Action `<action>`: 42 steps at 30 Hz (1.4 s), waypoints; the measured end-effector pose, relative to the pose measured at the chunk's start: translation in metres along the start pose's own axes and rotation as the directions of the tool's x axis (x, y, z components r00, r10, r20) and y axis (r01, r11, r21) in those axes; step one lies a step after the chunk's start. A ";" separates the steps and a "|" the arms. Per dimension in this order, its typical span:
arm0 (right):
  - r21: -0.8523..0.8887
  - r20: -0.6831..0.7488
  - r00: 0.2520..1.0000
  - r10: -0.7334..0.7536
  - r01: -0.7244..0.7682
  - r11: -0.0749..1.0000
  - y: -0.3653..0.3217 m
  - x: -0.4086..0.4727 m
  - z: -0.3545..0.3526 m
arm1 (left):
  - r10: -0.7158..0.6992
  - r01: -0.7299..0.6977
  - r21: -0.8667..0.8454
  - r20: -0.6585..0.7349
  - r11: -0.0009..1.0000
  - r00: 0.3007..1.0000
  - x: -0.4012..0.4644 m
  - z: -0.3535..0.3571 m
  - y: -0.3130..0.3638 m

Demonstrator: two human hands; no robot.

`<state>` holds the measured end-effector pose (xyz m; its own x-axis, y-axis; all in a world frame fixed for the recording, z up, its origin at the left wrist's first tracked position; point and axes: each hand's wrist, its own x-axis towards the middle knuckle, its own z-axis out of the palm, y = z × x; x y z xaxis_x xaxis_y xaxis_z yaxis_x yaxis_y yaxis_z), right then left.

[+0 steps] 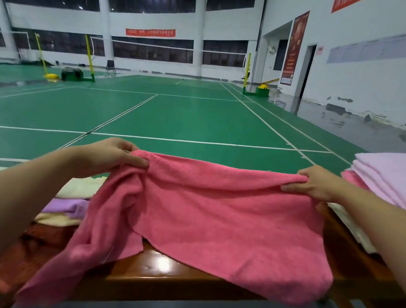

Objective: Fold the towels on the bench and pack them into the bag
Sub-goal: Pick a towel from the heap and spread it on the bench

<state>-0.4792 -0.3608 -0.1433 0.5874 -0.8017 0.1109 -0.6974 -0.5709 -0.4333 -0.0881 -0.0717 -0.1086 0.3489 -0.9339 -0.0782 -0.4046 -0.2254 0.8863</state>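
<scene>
fingers of left hand [111, 155] and right hand [316, 182] pinch pink towel [216, 205] above bench [160, 267].

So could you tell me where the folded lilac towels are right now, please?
In the head view the folded lilac towels sit stacked at the far right on the bench, just beyond the right hand gripping the pink towel.
</scene>
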 end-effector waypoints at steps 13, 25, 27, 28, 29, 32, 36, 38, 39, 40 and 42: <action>0.048 -0.237 0.958 0.160 -0.153 0.987 0.012 0.003 0.011 | -0.252 0.246 0.091 0.060 0.965 0.966 -0.022 -0.026 -0.004; 0.044 -0.378 0.887 0.264 -0.268 0.962 0.000 0.024 0.042 | -0.045 0.279 0.633 -0.359 0.722 0.932 -0.008 -0.063 -0.016; 0.090 -0.326 0.904 0.277 -0.262 0.961 -0.005 0.025 0.054 | -0.002 0.377 0.722 -0.462 0.580 0.887 0.000 -0.054 -0.030; 0.109 -0.289 0.917 0.275 -0.254 0.961 -0.007 0.023 0.060 | 0.020 0.404 0.750 -0.485 0.524 0.874 0.003 -0.051 -0.041; 0.105 -0.257 0.932 0.254 -0.235 0.966 -0.008 0.021 0.066 | 0.036 0.417 0.773 -0.491 0.479 0.870 0.003 -0.047 -0.050; 0.011 -0.251 0.944 0.215 -0.219 0.976 -0.009 0.010 0.084 | 0.040 0.443 0.788 -0.506 0.427 0.862 0.004 -0.026 -0.068; -0.131 -0.302 0.932 0.198 -0.247 0.960 -0.022 -0.016 0.102 | 0.285 0.333 0.797 -0.517 0.504 0.807 -0.004 0.028 -0.053; -0.133 -0.288 0.937 0.196 -0.242 0.961 -0.034 -0.040 0.112 | 0.375 0.176 0.776 -0.474 0.606 0.796 -0.018 0.069 -0.043; -0.148 -0.260 0.943 0.208 -0.252 0.956 -0.039 -0.051 0.119 | 0.370 0.132 0.761 -0.449 0.635 0.813 -0.026 0.088 -0.044; -0.177 -0.215 0.950 0.226 -0.266 0.948 -0.043 -0.063 0.125 | 0.352 0.121 0.755 -0.433 0.644 0.830 -0.034 0.107 -0.049; -0.211 -0.141 0.955 0.261 -0.286 0.935 -0.047 -0.081 0.132 | 0.339 0.152 0.801 -0.407 0.580 0.848 -0.044 0.130 -0.069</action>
<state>-0.4396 -0.2451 -0.2502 0.3210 -0.9396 0.1190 -0.9066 -0.3412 -0.2481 -0.1853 -0.0516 -0.2259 0.5024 -0.7559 0.4198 -0.8583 -0.4947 0.1364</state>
